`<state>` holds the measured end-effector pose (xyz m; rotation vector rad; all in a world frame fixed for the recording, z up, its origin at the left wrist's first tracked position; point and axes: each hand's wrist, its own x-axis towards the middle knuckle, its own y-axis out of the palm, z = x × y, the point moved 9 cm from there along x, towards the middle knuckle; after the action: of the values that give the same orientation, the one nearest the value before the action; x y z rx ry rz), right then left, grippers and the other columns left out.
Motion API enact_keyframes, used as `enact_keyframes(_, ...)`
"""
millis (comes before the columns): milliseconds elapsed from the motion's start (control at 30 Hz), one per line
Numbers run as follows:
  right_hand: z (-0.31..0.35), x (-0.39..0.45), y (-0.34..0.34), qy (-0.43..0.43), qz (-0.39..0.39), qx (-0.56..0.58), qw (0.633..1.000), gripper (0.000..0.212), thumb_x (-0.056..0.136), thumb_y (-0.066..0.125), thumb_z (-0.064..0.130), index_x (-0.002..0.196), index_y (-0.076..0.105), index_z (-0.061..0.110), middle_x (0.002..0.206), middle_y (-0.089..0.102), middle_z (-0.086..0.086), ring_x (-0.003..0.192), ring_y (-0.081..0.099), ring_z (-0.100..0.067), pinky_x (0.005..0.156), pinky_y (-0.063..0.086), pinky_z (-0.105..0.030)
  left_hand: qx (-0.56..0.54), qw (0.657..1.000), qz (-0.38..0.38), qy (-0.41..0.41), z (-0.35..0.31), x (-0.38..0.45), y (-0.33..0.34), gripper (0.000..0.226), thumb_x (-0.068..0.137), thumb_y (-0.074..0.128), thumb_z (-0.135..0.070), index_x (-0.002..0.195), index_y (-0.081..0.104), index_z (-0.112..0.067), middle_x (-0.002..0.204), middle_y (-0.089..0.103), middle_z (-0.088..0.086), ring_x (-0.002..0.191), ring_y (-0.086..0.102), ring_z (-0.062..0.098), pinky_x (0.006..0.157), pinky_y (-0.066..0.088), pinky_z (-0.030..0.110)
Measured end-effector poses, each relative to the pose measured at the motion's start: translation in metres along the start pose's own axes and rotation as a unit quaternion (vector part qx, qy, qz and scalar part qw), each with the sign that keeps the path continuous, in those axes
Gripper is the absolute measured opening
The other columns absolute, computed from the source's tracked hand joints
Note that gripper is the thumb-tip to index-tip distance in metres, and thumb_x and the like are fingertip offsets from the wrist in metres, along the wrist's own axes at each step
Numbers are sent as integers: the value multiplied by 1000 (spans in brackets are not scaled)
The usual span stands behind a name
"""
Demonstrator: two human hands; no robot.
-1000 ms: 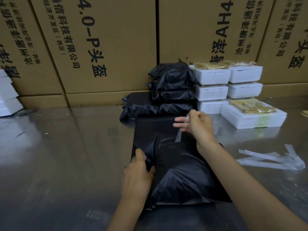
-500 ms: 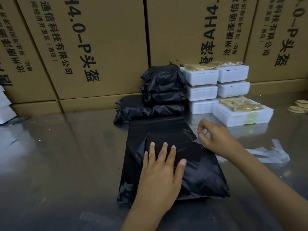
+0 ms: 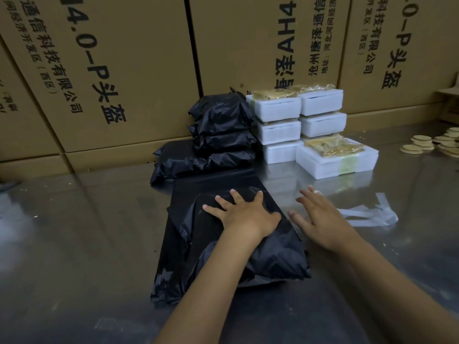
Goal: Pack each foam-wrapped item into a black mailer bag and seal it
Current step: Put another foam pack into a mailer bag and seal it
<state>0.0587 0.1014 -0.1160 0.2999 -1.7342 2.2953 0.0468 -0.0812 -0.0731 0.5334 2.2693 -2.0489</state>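
Packed pile (image 3: 213,135) sits at the back left. Left hand (image 3: 244,214) lies flat, fingers spread, pressing the bag (image 3: 268,254) at table (image 3: 74,232) center. Right hand (image 3: 320,219) hovers beside it (fingers straight, holding nothing). Foam boxes (image 3: 298,125) behind, peeled strips (image 3: 372,214) right.

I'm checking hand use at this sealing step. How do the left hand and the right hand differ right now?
The left hand lies flat on the black mailer bag, fingers spread, pressing its folded flap; the right hand is beside the bag, over the metal table. The left hand touches the bag; whether the right hand touches anything is unclear. Both are open and hold nothing.
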Motion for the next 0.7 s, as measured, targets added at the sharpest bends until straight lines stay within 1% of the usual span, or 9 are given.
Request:
enact_keyframes(67,-12,-1,-3,12,-7,-5,1000,60,102,42,51,144,47,9,164,27,-9,155,11,-22,125,12,-39,-6,999,26,-24,-3,5,-2,90,89,50,-67,157,-3,-41,164,-17,17,144,-15,56,104,-8,82)
enact_keyframes(133,-28,-3,-4,28,-11,-20,999,59,102,43,49,145,46,10,163,30,-10,154,15,-24,124,13,-39,-5,998,43,-43,-7,8,-3,98,87,60,-55,157,-7,-38,163,-19,19,143,-15,58,102,-5,84)
enact_keyframes(233,-56,-13,-4,65,-18,-31,997,53,101,49,43,141,50,8,158,37,-13,151,24,-28,122,19,-41,8,997,52,-64,-13,10,-1,104,88,64,-40,157,-13,-31,160,-22,25,141,-16,61,102,-3,85)
enact_keyframes(333,-78,-21,-1,128,-3,-22,992,57,99,51,42,142,48,5,157,38,-17,147,31,-32,120,23,-42,14,996,49,-75,-17,12,0,106,88,65,-35,157,-15,-28,159,-24,28,140,-17,63,102,-4,84)
enact_keyframes(433,-77,-21,-4,131,-12,-34,991,51,97,57,38,136,54,4,149,48,-16,138,41,-34,113,30,-43,11,996,41,-80,-16,15,2,105,88,65,-33,157,-15,-28,158,-24,29,139,-20,63,102,-6,84)
enact_keyframes(500,-71,-24,-11,119,-48,-42,991,45,94,62,32,130,59,5,140,54,-15,128,49,-34,106,38,-46,12,996,25,-79,-17,16,3,105,88,64,-33,157,-14,-28,159,-24,28,139,-20,63,102,-6,83)
enact_keyframes(567,-63,-28,-22,96,-102,-54,989,35,90,65,24,120,64,6,123,62,-13,111,57,-34,94,44,-47,9,997,1,-74,-17,16,5,104,87,64,-34,158,-11,-29,160,-22,27,140,-19,62,103,-7,83)
enact_keyframes(633,-57,-33,-33,80,-154,-66,983,23,88,66,18,108,68,5,107,64,-11,97,59,-32,85,46,-46,5,997,-33,-65,-18,13,5,98,89,61,-38,158,-7,-28,161,-18,27,142,-18,60,104,-7,82)
enact_keyframes(700,-51,-40,-43,68,-204,-72,974,14,87,67,13,99,69,5,99,63,-10,90,58,-31,81,44,-45,-15,996,-77,-46,-17,11,4,86,94,51,-44,159,-2,-26,162,-13,26,144,-15,57,105,-8,80)
